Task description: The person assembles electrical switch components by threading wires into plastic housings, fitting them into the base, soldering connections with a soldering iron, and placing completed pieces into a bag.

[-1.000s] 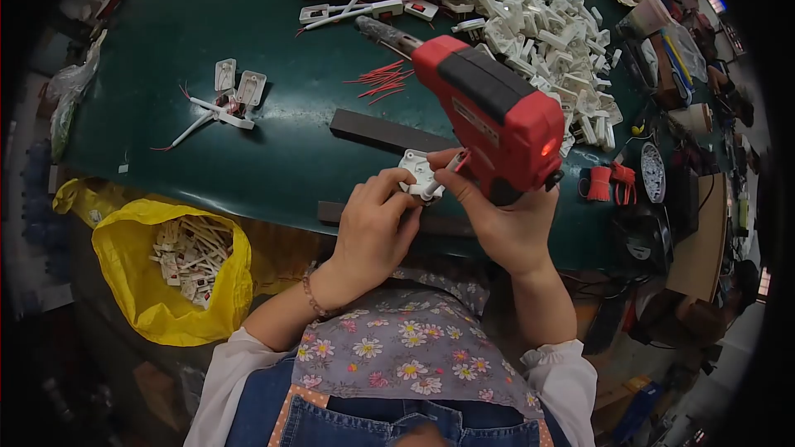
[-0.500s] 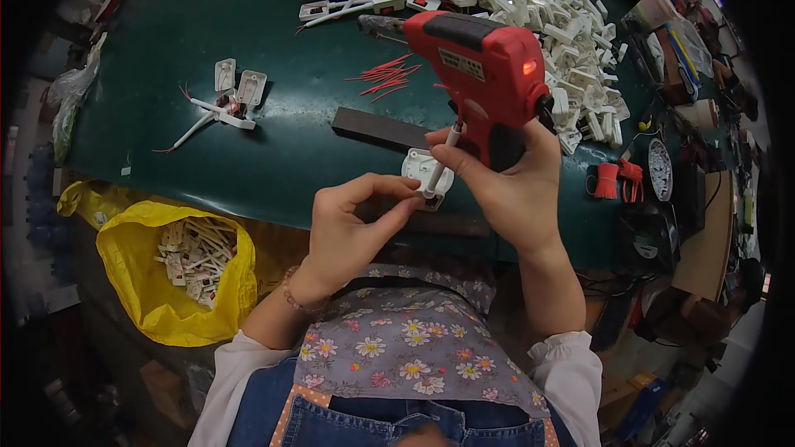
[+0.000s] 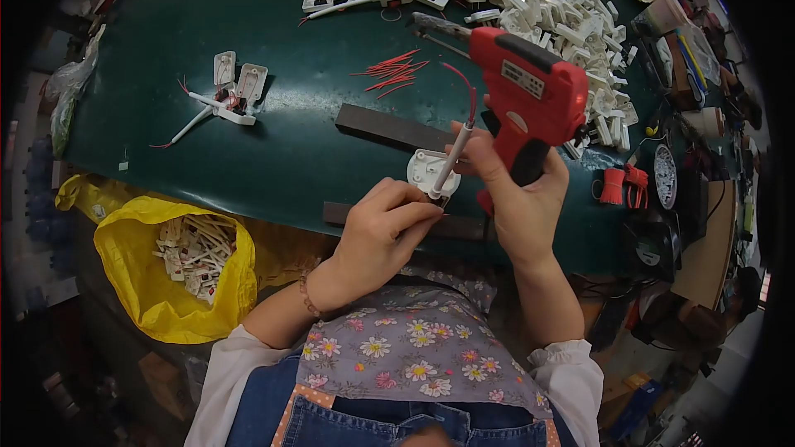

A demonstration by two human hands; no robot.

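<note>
A white plastic housing (image 3: 423,168) with an open, hollow face lies between my hands at the near side of the table. A white cable (image 3: 452,159) stands tilted out of it, ending in red wires (image 3: 471,91). My left hand (image 3: 377,228) is closed in a pinch at the housing's near edge; its fingertips cover what lies there. My right hand (image 3: 522,203) grips the handle of a red glue gun (image 3: 534,74), whose nozzle points to the far left. The thumb and fingertips of that hand are beside the cable and housing.
Dark bars (image 3: 389,127) lie beyond and below the housing. Cut red wires (image 3: 389,73) and an opened switch assembly (image 3: 225,103) lie farther off. White housings (image 3: 571,29) are heaped at the back right. A yellow bag (image 3: 132,261) of parts hangs at the left; red wire bundles (image 3: 613,184) are right.
The glue gun has shifted right and slightly down in my right hand. My left hand has moved right along with the housing. The cable's red wires now show clearly beside the gun.
</note>
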